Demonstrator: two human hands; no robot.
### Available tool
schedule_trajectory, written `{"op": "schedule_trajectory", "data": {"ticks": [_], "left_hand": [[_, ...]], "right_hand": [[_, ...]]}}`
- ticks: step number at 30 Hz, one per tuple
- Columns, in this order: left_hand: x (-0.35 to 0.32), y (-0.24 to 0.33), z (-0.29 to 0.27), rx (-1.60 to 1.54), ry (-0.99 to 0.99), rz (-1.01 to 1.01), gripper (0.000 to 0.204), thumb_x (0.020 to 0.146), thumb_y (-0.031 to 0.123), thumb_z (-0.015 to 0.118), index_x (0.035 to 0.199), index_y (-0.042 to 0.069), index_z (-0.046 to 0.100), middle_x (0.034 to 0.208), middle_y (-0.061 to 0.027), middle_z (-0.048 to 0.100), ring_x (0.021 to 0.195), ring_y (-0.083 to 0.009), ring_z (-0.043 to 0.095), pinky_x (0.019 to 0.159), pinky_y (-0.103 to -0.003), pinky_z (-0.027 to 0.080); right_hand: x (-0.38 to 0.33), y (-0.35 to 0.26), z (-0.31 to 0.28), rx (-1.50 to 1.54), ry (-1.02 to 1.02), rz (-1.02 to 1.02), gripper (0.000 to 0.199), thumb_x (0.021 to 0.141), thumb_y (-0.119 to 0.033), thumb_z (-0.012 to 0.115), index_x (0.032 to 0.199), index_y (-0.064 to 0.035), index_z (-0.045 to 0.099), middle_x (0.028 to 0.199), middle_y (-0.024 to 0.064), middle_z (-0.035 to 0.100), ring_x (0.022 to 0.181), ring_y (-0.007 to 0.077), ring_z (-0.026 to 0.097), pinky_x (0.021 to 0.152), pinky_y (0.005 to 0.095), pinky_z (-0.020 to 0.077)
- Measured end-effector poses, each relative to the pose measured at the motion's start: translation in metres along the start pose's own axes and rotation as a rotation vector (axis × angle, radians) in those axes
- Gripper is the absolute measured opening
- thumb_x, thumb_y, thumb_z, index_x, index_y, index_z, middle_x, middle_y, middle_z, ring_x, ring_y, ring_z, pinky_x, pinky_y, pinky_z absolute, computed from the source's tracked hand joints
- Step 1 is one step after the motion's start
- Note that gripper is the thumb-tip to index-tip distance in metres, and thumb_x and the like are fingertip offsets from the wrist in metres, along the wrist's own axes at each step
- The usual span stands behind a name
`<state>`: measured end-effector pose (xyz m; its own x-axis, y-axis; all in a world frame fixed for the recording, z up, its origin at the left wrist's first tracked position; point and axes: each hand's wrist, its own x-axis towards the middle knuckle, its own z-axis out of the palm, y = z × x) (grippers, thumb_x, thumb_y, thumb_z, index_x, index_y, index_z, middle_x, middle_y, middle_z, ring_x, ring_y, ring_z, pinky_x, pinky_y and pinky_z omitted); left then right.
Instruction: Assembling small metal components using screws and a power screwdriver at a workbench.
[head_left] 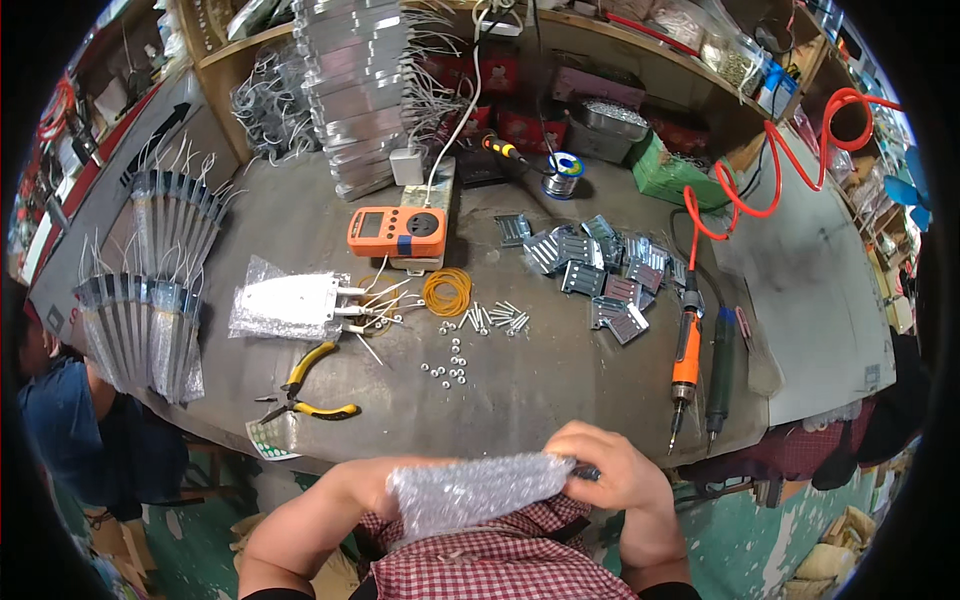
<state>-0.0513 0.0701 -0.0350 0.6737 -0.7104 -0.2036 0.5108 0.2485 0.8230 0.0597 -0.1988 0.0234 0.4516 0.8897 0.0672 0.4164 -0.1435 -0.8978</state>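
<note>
From where I stand, the bubble-wrapped bundle [480,493] is a long, clear, shiny sleeve, wider at the left end and narrowing toward a dark tip on the right. It lies between the person's two hands, just over the lap at the near edge of the worktop [560,400]. I count one such bundle in hand. The right hand [615,468] has its fingers curled closed about the narrow, dark end, thumb and forefinger pinching it; the left hand [375,488] is against the wide end, but its fingers are hidden behind the wrap, so I can't tell how tightly they close. Ahead and to the left of the left fingers lie one pair of yellow-and-black pliers [318,408] with spread handles, and one wrapped white piece [290,305] with pale leads; further left are two fans of wrapped strips [140,335]. Straight ahead, between the hands, sit roughly ten small nuts [456,350], a dozen or so screws [505,320] and one orange meter [395,232]. Beyond the right fingers is a heap of dark slotted plates [610,290], over a dozen, overlapping too much to count; one orange driver [686,350] and one dark-green tool [719,370] lie to their right.
</note>
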Motion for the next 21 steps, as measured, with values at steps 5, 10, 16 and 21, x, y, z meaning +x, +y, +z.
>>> {"op": "schedule_trajectory", "data": {"ticks": [5,10,16,21], "left_hand": [[-0.003,-0.025,-0.011,-0.306,-0.268,-0.036,0.122,0.052,0.068,0.07,0.137,-0.006,0.023,0.141,-0.0172,0.03,0.128,-0.0232,0.032,0.105,-0.034,0.023],[-0.014,-0.02,-0.005,-0.216,-0.102,-0.057,0.085,0.073,0.047,0.06,0.13,-0.011,0.033,0.136,-0.021,0.036,0.124,-0.0257,0.039,0.1,-0.033,0.031],[0.042,0.089,0.035,0.985,-0.226,-0.724,0.089,0.064,0.034,0.074,0.132,-0.006,0.032,0.133,-0.0238,0.036,0.123,-0.0294,0.04,0.102,-0.037,0.031],[0.012,0.073,0.07,1.679,0.56,0.22,0.082,0.061,0.034,0.072,0.13,0.003,0.039,0.128,-0.0143,0.043,0.118,-0.025,0.044,0.095,-0.047,0.034]], "right_hand": [[0.0,-0.009,0.007,0.074,-0.03,-0.007,0.039,0.07,-0.004,0.061,0.108,-0.004,0.053,0.1,0.0103,0.056,0.086,0.0283,0.057,0.076,0.0328,0.0474],[-0.002,-0.014,0.009,0.018,-0.184,0.05,0.038,0.073,-0.006,0.062,0.11,-0.0038,0.052,0.097,0.0084,0.055,0.085,0.0271,0.056,0.074,0.0331,0.0472],[0.014,-0.027,0.043,-0.25,-0.175,-0.021,0.035,0.075,-0.008,0.059,0.107,-0.0029,0.047,0.093,0.0141,0.055,0.088,0.0312,0.057,0.073,0.0371,0.0475],[0.044,-0.002,0.042,0.218,0.237,0.288,0.034,0.077,-0.007,0.06,0.107,-0.0016,0.045,0.093,0.0169,0.061,0.089,0.0246,0.061,0.077,0.0352,0.0477]]}}
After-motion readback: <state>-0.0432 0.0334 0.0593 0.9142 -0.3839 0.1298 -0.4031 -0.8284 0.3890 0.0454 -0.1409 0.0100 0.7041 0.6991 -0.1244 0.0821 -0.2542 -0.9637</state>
